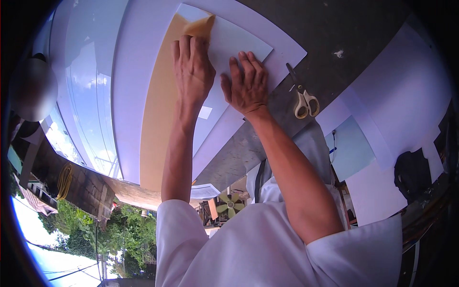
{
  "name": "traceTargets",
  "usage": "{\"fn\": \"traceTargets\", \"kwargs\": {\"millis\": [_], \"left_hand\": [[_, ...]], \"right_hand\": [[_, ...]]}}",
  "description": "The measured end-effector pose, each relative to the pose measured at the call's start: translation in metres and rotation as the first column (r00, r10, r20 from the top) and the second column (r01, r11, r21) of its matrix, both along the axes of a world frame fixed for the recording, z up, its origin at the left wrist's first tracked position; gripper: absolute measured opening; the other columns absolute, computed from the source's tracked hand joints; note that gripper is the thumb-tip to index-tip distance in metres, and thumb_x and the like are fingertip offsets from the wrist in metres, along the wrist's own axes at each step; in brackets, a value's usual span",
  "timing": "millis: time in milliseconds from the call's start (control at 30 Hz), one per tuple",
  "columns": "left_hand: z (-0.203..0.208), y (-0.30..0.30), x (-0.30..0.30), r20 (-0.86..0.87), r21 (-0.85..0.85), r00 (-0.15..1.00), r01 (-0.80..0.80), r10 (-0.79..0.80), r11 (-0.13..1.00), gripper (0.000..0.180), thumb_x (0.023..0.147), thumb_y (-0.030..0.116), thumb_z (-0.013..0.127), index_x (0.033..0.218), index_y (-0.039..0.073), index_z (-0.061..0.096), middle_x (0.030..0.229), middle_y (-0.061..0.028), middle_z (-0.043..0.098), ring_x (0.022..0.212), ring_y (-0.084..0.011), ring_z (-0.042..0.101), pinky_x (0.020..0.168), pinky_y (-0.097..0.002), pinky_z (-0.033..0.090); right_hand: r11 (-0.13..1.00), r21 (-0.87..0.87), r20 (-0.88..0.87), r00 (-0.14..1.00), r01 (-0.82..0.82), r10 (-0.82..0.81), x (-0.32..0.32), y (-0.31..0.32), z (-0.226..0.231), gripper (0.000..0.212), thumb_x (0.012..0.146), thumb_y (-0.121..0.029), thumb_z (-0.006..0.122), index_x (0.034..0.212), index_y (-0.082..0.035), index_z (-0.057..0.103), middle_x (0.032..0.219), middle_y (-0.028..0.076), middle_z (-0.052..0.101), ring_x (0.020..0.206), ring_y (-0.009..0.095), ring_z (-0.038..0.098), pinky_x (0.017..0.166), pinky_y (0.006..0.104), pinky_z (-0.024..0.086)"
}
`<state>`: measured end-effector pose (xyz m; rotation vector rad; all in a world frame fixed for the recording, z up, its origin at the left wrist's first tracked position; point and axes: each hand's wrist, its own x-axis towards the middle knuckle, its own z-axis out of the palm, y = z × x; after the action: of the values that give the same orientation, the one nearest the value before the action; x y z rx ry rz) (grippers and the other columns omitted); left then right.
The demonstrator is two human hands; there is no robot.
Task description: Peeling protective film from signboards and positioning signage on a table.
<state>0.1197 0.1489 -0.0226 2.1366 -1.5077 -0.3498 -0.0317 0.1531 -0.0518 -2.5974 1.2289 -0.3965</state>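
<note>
Dark bench top [344, 71] lies beneath our work; on the left, a tan strip [160, 100] runs lengthwise from near to far, leaning slightly right. Scissors [300, 89] lie right, blades pointing far-left. Our empty right hand [246, 81] rests flat, thumb spread, on a pale sheet [234, 33]. Farther left, our left hand [193, 67], fingers curled in, pinches the strip's turned-up far end.

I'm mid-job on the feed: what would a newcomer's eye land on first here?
Probably the long brown strip left of centre, with the left hand at its folded far end and the right hand spread on the pale sheet beside it. Next, the white-handled scissors on the dark surface to the right, and the sky mirrored in the glossy sheet at left.
</note>
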Motion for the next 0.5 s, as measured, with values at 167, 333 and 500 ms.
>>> {"fn": "traceTargets", "kwargs": {"millis": [167,333,500], "left_hand": [[0.020,0.037,-0.042,-0.247,0.038,0.969,0.004,0.006,0.999,0.018,0.083,-0.003,0.062,0.099,0.003,0.058,0.093,-0.0128,0.056,0.086,-0.0331,0.053,0.076,-0.0427,0.044],[0.019,-0.017,-0.009,0.221,-0.229,0.917,-0.283,0.333,0.932,0.023,0.086,0.002,0.066,0.109,0.005,0.068,0.096,-0.0085,0.065,0.089,-0.0251,0.059,0.078,-0.0375,0.049],[0.004,-0.040,0.004,0.201,0.084,0.958,-0.225,0.205,0.971,0.038,0.096,0.025,0.055,0.131,0.008,0.056,0.132,-0.0176,0.051,0.120,-0.0390,0.047,0.100,-0.0530,0.035]], "right_hand": [[0.999,-0.047,0.021,1.000,0.021,-0.020,-0.003,-0.002,-0.006,0.039,0.094,-0.033,0.054,0.123,-0.007,0.052,0.130,0.014,0.048,0.126,0.031,0.044,0.103,0.0451,0.041],[1.000,-0.009,0.012,1.000,-0.018,0.018,-0.001,-0.003,0.001,0.043,0.093,-0.032,0.055,0.126,-0.005,0.048,0.131,0.018,0.046,0.123,0.037,0.046,0.100,0.0481,0.039],[1.000,-0.018,0.013,1.000,-0.018,0.018,0.001,-0.001,-0.001,0.044,0.093,-0.033,0.056,0.125,-0.005,0.049,0.131,0.018,0.046,0.123,0.037,0.046,0.099,0.0487,0.039]]}}
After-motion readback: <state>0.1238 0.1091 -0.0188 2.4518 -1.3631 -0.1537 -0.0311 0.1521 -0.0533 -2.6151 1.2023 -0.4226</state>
